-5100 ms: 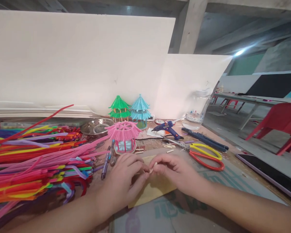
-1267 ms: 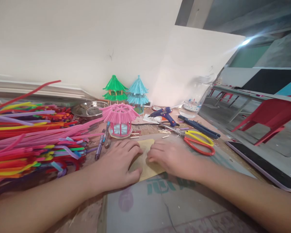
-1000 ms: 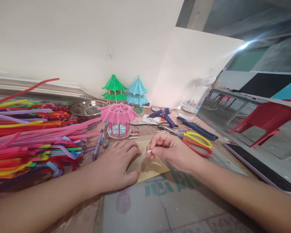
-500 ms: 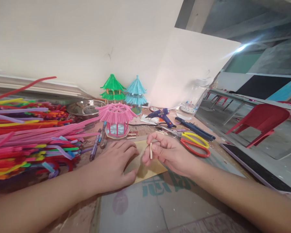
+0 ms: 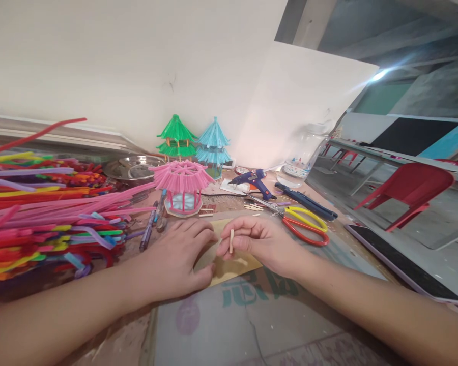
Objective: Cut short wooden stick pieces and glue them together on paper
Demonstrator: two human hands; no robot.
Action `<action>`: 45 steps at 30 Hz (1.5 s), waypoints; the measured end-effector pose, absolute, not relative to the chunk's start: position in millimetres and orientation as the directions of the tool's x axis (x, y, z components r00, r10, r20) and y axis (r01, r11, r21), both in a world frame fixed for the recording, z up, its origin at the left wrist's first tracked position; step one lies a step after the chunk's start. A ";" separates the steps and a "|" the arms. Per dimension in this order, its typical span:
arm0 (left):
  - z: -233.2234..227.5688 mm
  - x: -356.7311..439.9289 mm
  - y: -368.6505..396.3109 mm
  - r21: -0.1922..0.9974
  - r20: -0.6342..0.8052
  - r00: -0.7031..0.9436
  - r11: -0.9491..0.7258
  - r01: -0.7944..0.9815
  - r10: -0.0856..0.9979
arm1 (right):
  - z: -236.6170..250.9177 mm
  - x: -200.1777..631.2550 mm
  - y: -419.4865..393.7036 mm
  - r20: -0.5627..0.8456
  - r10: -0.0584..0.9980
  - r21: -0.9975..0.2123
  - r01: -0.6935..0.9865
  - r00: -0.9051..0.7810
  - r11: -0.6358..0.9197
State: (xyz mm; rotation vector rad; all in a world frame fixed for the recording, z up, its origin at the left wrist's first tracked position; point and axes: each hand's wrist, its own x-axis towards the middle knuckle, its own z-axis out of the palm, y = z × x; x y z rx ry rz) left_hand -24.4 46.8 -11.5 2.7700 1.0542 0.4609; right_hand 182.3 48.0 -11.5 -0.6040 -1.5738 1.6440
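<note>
Between the thumb and fingers of my right hand (image 5: pixel 263 244) a short pale wooden stick (image 5: pixel 231 241) is pinched upright. My left hand (image 5: pixel 183 254) rests palm down with its thumb apart, on the left part of a yellow sheet (image 5: pixel 232 269); nothing shows in it. Just beyond my hands stands a small pavilion (image 5: pixel 183 188) with a pink fuzzy roof, pink posts and a pale base. More short wooden sticks (image 5: pixel 253 207) lie behind my right hand. Beneath the sheet is a grey board (image 5: pixel 206 330) with green printed characters.
Bundles of coloured pipe cleaners (image 5: pixel 53 218) fill the left side. Green (image 5: pixel 176 137) and blue (image 5: pixel 213 147) pavilions stand by the wall. A glue gun (image 5: pixel 254 182), scissors (image 5: pixel 305 223), dark-handled pliers (image 5: pixel 307 202), a clear jar (image 5: pixel 299 160) and a phone (image 5: pixel 400 262) lie rightward; a metal bowl (image 5: pixel 132 169) behind.
My right hand has moved slightly left and down with the wooden stick, closer to my left hand. More of the loose sticks behind it now shows. My left hand stays nearly still.
</note>
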 end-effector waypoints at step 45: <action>-11.7 -25.8 44.5 0.182 0.232 0.704 -0.741 0.646 0.671 | -10.4 190.1 39.7 0.354 0.570 -0.251 0.512 -0.741 0.821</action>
